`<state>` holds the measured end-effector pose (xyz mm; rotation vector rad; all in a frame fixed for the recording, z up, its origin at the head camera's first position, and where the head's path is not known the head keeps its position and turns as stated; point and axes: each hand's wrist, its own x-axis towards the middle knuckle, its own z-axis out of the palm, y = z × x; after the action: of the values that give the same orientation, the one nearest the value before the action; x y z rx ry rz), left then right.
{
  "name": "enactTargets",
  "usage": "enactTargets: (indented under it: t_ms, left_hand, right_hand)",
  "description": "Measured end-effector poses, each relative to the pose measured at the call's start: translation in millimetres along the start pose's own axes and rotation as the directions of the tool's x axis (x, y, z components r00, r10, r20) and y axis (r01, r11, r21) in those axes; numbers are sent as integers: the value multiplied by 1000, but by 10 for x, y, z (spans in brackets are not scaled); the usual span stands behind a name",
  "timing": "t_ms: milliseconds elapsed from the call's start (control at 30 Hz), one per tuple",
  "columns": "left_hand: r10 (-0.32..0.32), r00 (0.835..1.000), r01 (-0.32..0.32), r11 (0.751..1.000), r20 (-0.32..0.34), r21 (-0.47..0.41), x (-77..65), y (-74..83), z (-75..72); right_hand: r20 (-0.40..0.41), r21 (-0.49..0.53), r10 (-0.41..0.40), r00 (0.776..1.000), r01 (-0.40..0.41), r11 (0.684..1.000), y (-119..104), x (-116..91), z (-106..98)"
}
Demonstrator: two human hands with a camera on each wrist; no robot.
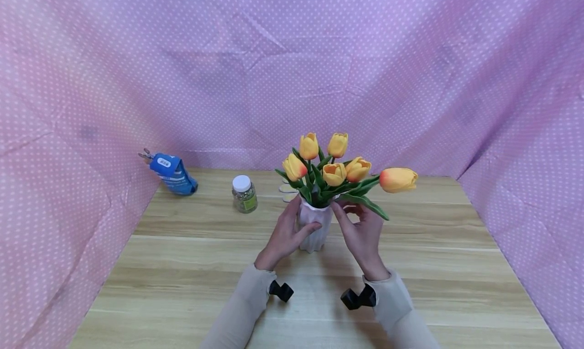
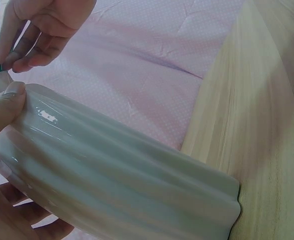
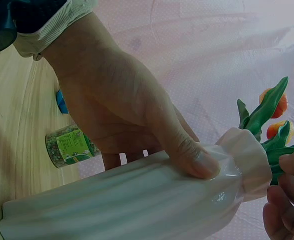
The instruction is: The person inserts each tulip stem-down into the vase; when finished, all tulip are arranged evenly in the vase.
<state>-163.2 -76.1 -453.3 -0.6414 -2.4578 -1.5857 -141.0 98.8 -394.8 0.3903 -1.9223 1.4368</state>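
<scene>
A white fluted vase (image 1: pixel 315 230) stands upright on the table and holds several yellow-orange tulips (image 1: pixel 334 174) with green leaves. My left hand (image 1: pixel 287 233) grips the vase from the left, its thumb across the front just below the neck. At the rim, the fingertips of my right hand (image 1: pixel 365 235) pinch the green stem of a tulip (image 1: pixel 398 180) that leans far out to the right. In the right wrist view, that right hand (image 3: pixel 291 197) is beside the vase's flared mouth (image 3: pixel 252 165). The stem's lower end is hidden.
Left of the vase stands a clear jar (image 1: pixel 245 197) with a white lid and green label. Farther left, a blue pouch (image 1: pixel 173 174) sits near the table's back corner. Small pale yellow pieces (image 1: pixel 288 188) lie partly hidden behind the vase. Pink dotted cloth (image 1: pixel 292 75) hangs around the table.
</scene>
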Motion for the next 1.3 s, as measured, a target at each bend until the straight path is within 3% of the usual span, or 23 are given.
enactTargets:
  t_ms: [367, 533, 733, 900, 1300]
  left_hand:
    - [21, 1000, -21, 1000, -5, -1, 2, 3, -1]
    - [36, 999, -36, 999, -7, -1, -4, -5, 3]
    - [48, 999, -48, 999, -13, -7, -2, -6, 0]
    - [46, 999, -46, 999, -16, 3, 1, -12, 3]
    - [26, 1000, -26, 1000, -3, 3, 3, -6, -9]
  right_hand:
    - [-48, 60, -9, 999, 12, 998, -72, -84, -168]
    - [-78, 39, -96, 992, 99, 994, -163, -111, -225]
    - [-178, 0, -230, 957, 234, 972, -290, -84, -211]
    - [-203, -39, -269, 941, 267, 963, -330, -43, -170]
    - [-106, -36, -194, 975, 192, 981, -189, -19, -89]
